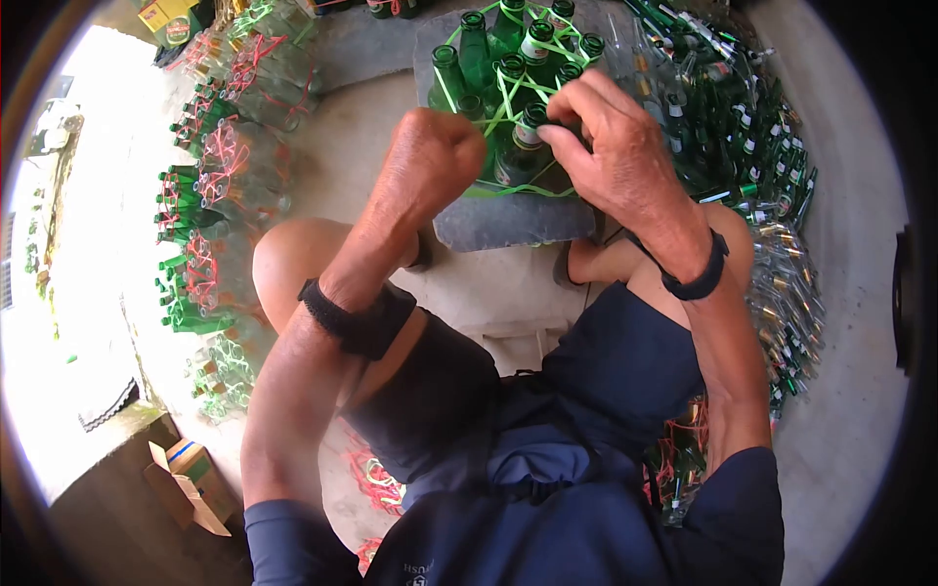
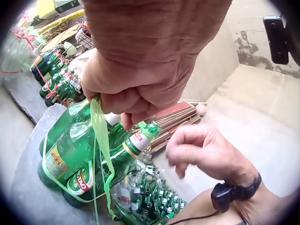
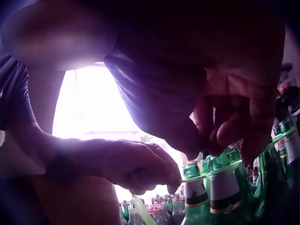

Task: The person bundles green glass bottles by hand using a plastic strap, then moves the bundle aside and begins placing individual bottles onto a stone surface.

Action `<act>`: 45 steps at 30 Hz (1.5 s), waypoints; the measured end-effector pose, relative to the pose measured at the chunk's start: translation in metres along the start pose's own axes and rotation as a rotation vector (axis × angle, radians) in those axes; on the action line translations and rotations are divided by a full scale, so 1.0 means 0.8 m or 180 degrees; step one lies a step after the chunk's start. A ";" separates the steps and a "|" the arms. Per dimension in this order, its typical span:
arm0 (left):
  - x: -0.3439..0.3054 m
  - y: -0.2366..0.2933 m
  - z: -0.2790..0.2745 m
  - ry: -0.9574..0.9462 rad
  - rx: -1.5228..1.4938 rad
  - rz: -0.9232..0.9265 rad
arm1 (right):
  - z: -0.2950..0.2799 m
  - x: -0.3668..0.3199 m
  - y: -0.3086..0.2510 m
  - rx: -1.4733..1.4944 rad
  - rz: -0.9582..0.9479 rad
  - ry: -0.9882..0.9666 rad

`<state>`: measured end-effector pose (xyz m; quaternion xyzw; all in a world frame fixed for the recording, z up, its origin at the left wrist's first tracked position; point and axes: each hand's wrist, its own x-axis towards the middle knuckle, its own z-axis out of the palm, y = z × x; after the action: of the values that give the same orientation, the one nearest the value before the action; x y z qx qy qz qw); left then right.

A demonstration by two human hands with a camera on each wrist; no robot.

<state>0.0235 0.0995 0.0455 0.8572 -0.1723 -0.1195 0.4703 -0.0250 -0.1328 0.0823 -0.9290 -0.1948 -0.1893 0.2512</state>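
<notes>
L hand: fist tight on green strap, taut to cinch.
R hand: fingers curled at bottle bundle necks; grip unclear.

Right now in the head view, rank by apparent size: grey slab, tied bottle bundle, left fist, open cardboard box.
1. grey slab, partly covered.
2. tied bottle bundle.
3. left fist, gripping the green strap, and open cardboard box: alike; the fist is nearer the camera, so unranked.
</notes>
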 end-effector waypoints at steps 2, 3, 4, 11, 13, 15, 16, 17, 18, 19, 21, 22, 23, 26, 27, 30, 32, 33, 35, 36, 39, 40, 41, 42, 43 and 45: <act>-0.002 0.000 -0.001 -0.0015 -0.0068 -0.0027 | -0.013 -0.016 -0.010 0.0243 0.0635 -0.1488; -0.002 0.000 -0.001 -0.0014 -0.0105 -0.0050 | 0.001 -0.038 0.000 0.0101 0.0501 -0.1835; -0.001 0.000 -0.002 -0.0009 -0.0137 -0.0062 | 0.026 -0.064 0.012 -0.0047 0.0362 -0.2169; -0.002 0.001 0.000 -0.0013 -0.0234 -0.0148 | 0.141 -0.168 0.040 0.1092 0.0814 -0.2237; -0.003 0.004 0.008 0.0150 -0.0431 -0.0065 | 0.144 -0.184 0.061 0.1247 0.1177 -0.2612; -0.004 0.006 0.020 0.0126 -0.0460 -0.0089 | 0.139 -0.201 0.091 0.0540 0.0739 -0.2551; -0.004 0.009 0.023 0.0113 -0.0484 -0.0094 | 0.137 -0.205 0.104 0.0531 0.0743 -0.2547; -0.004 0.011 0.022 0.0023 -0.0404 -0.0169 | 0.137 -0.208 0.117 0.0378 0.0749 -0.2651; -0.005 0.012 0.023 0.0012 -0.0405 -0.0167 | 0.135 -0.208 0.124 0.0230 0.0758 -0.2755; -0.005 0.013 0.024 0.0038 -0.0517 -0.0223 | 0.133 -0.208 0.130 0.0228 0.0768 -0.2749; -0.006 0.014 0.027 0.0064 -0.0628 -0.0277 | 0.131 -0.207 0.136 -0.0120 0.1408 -0.3092; -0.007 0.015 0.030 0.0077 -0.0603 -0.0244 | 0.129 -0.207 0.136 -0.0118 0.1407 -0.3090; -0.007 0.017 0.031 0.0092 -0.0577 -0.0207 | 0.125 -0.205 0.137 -0.0274 0.1492 -0.3216; -0.009 0.021 0.030 0.0044 -0.0660 -0.0278 | 0.117 -0.195 0.135 -0.0587 0.1672 -0.3296; -0.008 0.020 0.032 0.0044 -0.0665 -0.0276 | 0.114 -0.191 0.132 -0.0736 0.1767 -0.3255; -0.005 0.012 0.035 0.0046 -0.0440 -0.0220 | 0.094 -0.182 0.129 -0.1144 0.1897 -0.3199; -0.004 0.008 0.034 0.0097 -0.0526 -0.0121 | 0.089 -0.191 0.158 -0.1247 0.1930 -0.3127; -0.005 0.008 0.033 0.0093 -0.0535 -0.0123 | 0.085 -0.187 0.159 -0.1343 0.1974 -0.3062; -0.004 0.007 0.027 -0.0012 -0.0729 -0.0226 | 0.070 -0.181 0.159 -0.1397 0.1954 -0.3041; -0.004 0.007 0.025 -0.0008 -0.0733 -0.0222 | 0.063 -0.176 0.152 -0.1429 0.1943 -0.3024; -0.004 0.007 0.019 0.0052 -0.0660 -0.0109 | 0.065 -0.170 0.126 -0.0659 0.1305 -0.4019; -0.004 0.009 0.014 0.0043 -0.0615 -0.0148 | 0.078 -0.190 0.119 -0.0186 0.1052 -0.4150; -0.003 0.011 0.009 0.0040 -0.0563 -0.0178 | 0.090 -0.216 0.104 0.0284 0.0788 -0.4252; -0.002 0.011 0.004 0.0066 -0.0546 -0.0135 | 0.043 -0.168 0.025 0.0309 0.0945 -0.4218; -0.003 0.011 -0.001 0.0038 -0.0478 -0.0164 | 0.050 -0.186 0.007 0.0748 0.0906 -0.4218; -0.002 0.007 -0.006 0.0026 -0.0384 -0.0185 | 0.034 -0.203 -0.037 0.0695 0.0001 -0.3660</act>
<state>0.0226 0.1009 0.0525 0.8324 -0.1378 -0.1398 0.5182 -0.1704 -0.1374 -0.0012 -0.8513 -0.3181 0.3664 0.1995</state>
